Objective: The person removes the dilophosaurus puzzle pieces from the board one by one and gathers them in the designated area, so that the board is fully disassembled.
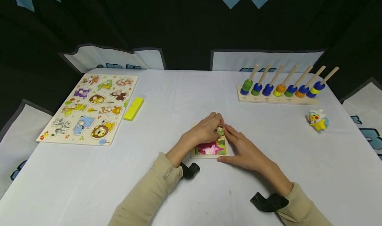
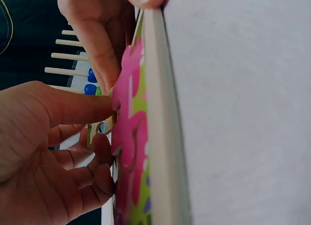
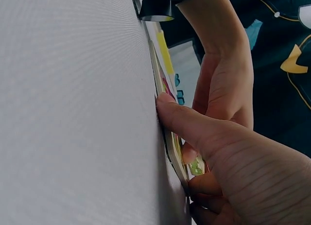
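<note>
In the frame's centre, the left hand's [image 1: 206, 130] grip pinches a tilted piece [image 3: 197, 166] at the wooden jigsaw puzzle [image 1: 212, 149]; should the right hand's [image 1: 245, 150] straight-fingered brace slacken, the board could skid, misseating it.

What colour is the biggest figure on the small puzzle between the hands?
Bright pink. The figure shows best in the head view.

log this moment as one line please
left hand: pinches puzzle piece | right hand: holds puzzle board edge | puzzle board: on white table
</note>
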The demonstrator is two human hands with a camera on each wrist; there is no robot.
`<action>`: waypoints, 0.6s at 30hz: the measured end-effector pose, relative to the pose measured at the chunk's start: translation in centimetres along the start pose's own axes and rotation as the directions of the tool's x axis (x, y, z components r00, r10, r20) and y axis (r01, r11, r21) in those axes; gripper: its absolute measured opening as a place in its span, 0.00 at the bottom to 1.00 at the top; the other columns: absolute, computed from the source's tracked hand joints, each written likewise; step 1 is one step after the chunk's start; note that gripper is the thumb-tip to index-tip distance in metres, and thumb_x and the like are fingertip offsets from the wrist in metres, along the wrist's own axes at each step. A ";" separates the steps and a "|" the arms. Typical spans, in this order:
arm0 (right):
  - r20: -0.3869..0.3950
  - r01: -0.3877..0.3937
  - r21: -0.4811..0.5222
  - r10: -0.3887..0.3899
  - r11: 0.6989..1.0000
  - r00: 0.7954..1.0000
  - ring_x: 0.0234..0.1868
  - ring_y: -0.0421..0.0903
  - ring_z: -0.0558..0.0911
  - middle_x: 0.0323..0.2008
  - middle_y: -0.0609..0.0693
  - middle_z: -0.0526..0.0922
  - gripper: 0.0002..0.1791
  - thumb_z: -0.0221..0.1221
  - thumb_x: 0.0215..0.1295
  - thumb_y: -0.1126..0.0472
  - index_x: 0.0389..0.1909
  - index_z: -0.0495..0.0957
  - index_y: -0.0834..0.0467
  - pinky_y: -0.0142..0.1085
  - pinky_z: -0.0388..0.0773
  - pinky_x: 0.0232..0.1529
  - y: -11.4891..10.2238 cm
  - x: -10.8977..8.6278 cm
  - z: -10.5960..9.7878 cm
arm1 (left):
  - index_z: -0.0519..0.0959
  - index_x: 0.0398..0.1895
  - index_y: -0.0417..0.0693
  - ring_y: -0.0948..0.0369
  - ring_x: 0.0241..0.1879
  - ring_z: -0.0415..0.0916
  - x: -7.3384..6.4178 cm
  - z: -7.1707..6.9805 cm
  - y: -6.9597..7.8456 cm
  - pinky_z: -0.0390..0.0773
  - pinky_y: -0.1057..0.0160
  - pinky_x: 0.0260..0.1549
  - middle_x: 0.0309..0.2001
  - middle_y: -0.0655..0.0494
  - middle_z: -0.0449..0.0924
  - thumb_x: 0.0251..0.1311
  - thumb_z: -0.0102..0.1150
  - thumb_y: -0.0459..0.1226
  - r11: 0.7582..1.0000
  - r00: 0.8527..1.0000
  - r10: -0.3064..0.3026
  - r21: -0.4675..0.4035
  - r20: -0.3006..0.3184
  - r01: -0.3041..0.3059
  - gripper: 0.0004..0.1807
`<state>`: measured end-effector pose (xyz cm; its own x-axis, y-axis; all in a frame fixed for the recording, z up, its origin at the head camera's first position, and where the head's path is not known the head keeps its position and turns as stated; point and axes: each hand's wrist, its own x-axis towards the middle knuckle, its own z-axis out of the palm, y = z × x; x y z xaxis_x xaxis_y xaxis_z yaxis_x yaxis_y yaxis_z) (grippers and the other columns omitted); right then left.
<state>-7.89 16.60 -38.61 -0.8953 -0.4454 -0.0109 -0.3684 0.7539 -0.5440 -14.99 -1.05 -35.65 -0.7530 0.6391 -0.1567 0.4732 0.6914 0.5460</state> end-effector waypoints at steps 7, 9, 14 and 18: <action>-0.007 0.007 0.003 -0.007 1.000 1.000 0.74 0.58 0.56 0.75 0.60 0.52 0.55 0.68 0.51 0.41 0.72 0.54 0.64 0.58 0.54 0.69 -0.1 0.1 0.1 | 0.70 0.47 0.50 0.57 0.41 0.69 -0.2 0.1 -0.5 0.71 0.60 0.45 0.44 0.53 0.69 0.57 0.62 0.32 0.998 0.997 0.063 -0.014 -0.040 -0.063 0.16; -0.002 0.000 -0.002 0.000 1.000 1.000 0.73 0.59 0.57 0.74 0.61 0.52 0.54 0.68 0.51 0.42 0.72 0.55 0.65 0.59 0.54 0.69 -0.1 0.1 0.2 | 0.71 0.46 0.50 0.58 0.41 0.69 -0.3 0.0 -0.4 0.72 0.61 0.44 0.43 0.54 0.70 0.56 0.63 0.32 0.997 0.996 0.074 -0.007 -0.050 -0.074 0.16; 0.011 -0.030 -0.008 0.030 1.000 0.999 0.72 0.63 0.57 0.74 0.63 0.53 0.52 0.68 0.52 0.41 0.70 0.57 0.66 0.60 0.58 0.67 -0.2 0.0 0.1 | 0.76 0.43 0.51 0.61 0.36 0.69 -0.1 -0.3 -0.2 0.70 0.65 0.35 0.35 0.57 0.72 0.55 0.63 0.32 0.993 0.989 0.121 0.022 -0.083 -0.119 0.13; 0.013 -0.048 -0.004 0.048 0.999 0.999 0.72 0.65 0.58 0.73 0.63 0.53 0.52 0.68 0.52 0.41 0.70 0.59 0.66 0.61 0.62 0.64 -0.2 -0.1 0.0 | 0.79 0.39 0.52 0.63 0.30 0.68 0.0 -0.5 -0.3 0.66 0.68 0.29 0.27 0.59 0.73 0.56 0.63 0.33 0.988 0.982 0.152 0.016 -0.116 -0.151 0.09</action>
<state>-7.76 16.46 -38.49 -0.9087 -0.4147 -0.0475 -0.3262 0.7764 -0.5392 -15.39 -1.39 -35.35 -0.7204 0.6931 0.0246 0.5885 0.5922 0.5504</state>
